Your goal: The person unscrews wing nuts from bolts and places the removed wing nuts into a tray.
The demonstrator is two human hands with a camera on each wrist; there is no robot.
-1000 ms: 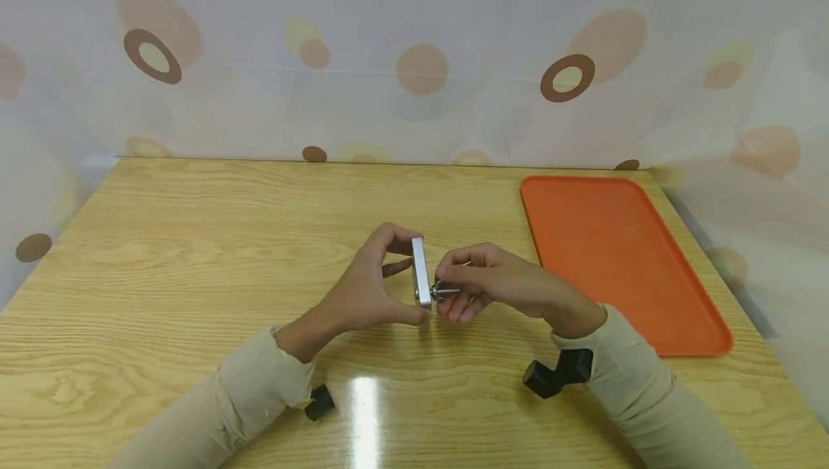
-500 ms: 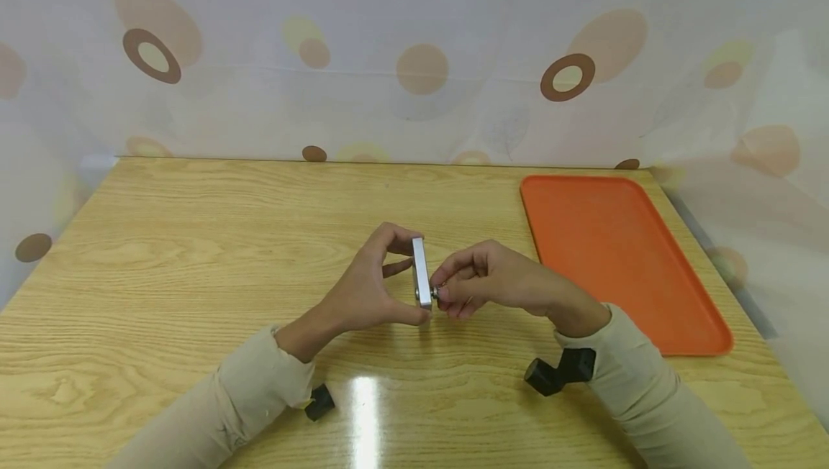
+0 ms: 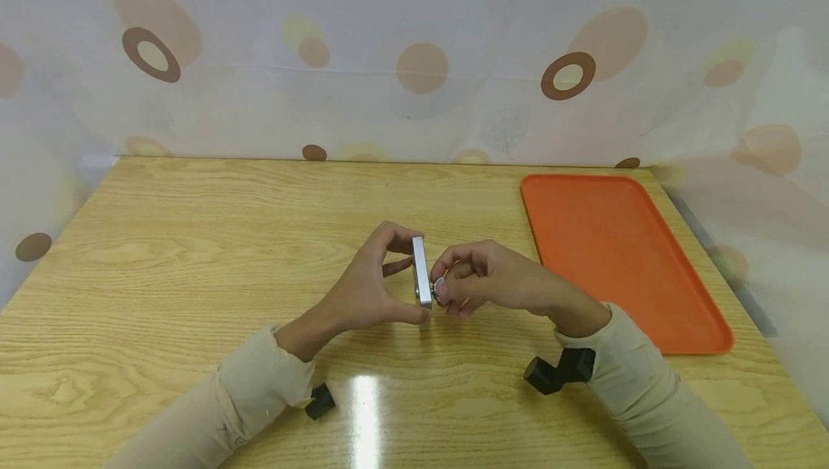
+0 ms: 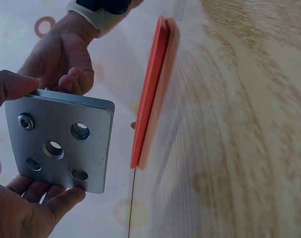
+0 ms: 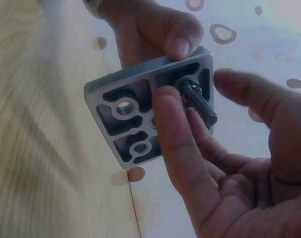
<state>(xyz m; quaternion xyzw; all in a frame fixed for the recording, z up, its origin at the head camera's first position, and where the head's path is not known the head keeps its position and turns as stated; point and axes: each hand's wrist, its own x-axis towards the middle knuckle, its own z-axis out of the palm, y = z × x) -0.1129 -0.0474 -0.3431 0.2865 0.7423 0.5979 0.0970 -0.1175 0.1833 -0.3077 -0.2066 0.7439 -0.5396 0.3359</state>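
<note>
A square grey metal plate (image 4: 61, 144) with several holes is held on edge above the table by my left hand (image 3: 365, 296), thumb on one edge and fingers on the opposite one. A bolt's round socket head (image 4: 26, 121) sits in one corner hole. On the plate's ribbed side the bolt shank (image 5: 205, 111) sticks out, with a shiny nut (image 3: 440, 288) on it close to the plate. My right hand (image 3: 495, 280) has its thumb and curled fingers around this nut. In the right wrist view, the index finger (image 5: 173, 119) partly hides the plate and bolt base.
An orange tray (image 3: 602, 253) lies at the right of the wooden table (image 3: 227, 239). Patterned cloth (image 3: 363, 44) hangs behind and at the sides. A black camera piece (image 3: 560, 370) is strapped to the right wrist, another black piece (image 3: 320, 402) to the left.
My right fingers have closed in on the nut and bolt end, which stood exposed a second ago; the thumb then shifted slightly. The left hand and plate have stayed in place.
</note>
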